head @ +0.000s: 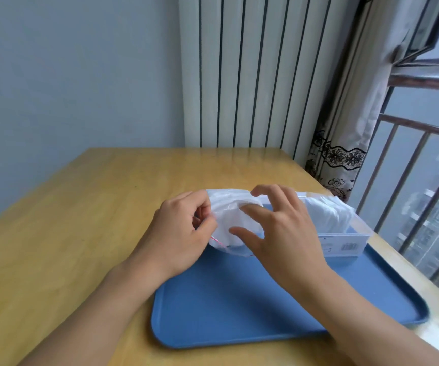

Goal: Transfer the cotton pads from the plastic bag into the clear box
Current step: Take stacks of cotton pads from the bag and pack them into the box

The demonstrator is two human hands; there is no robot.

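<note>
A clear plastic bag (pixel 225 207) with a red zip line, stuffed with white cotton pads (pixel 229 225), hangs over the blue tray's far left part. My left hand (pixel 180 231) pinches the bag's left edge. My right hand (pixel 279 225) hovers at the bag's mouth with fingers spread and slightly bent, its thumb and forefinger touching the pads. Behind and right of that hand stands the clear box (pixel 342 233), which holds white cotton pads (pixel 326 215) and has a barcode label on its front.
The blue tray (pixel 239 307) lies on a wooden table (pixel 81 220). A white radiator (pixel 239 75) stands behind the table. A patterned curtain (pixel 339 154) and a window with railings are at the right, close to the table edge.
</note>
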